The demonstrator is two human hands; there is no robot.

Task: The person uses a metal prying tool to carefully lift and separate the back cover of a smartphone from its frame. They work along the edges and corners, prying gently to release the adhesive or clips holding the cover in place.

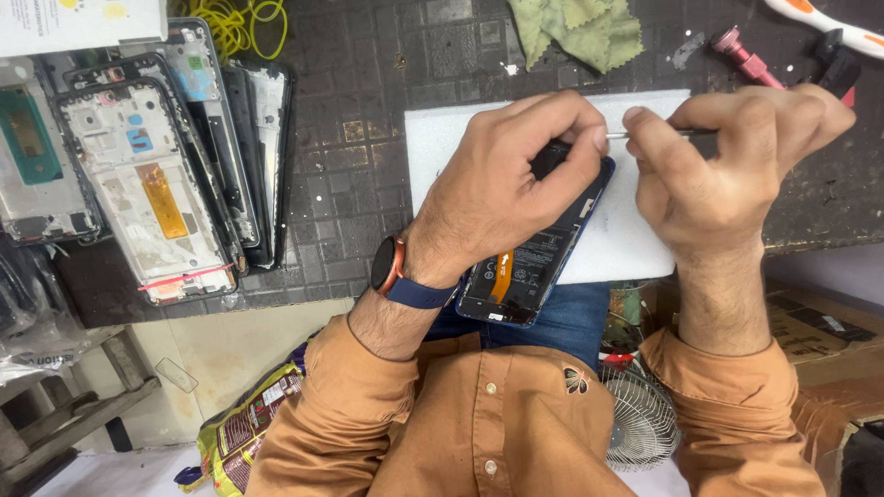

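The left hand [516, 175] clamps the opened blue phone [534, 253] on the white foam pad [635, 239] while the right hand [727, 156] pinches a thin metal tool [619, 135], mid-disassembly by my reckoning, with careful prying wanted.

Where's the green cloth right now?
In the head view, the green cloth lies at the top edge of the dark mat, just above the white foam pad.

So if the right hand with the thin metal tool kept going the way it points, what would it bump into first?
Probably the left hand: the right hand's thin metal tool already reaches its fingertip, just above the opened blue phone.
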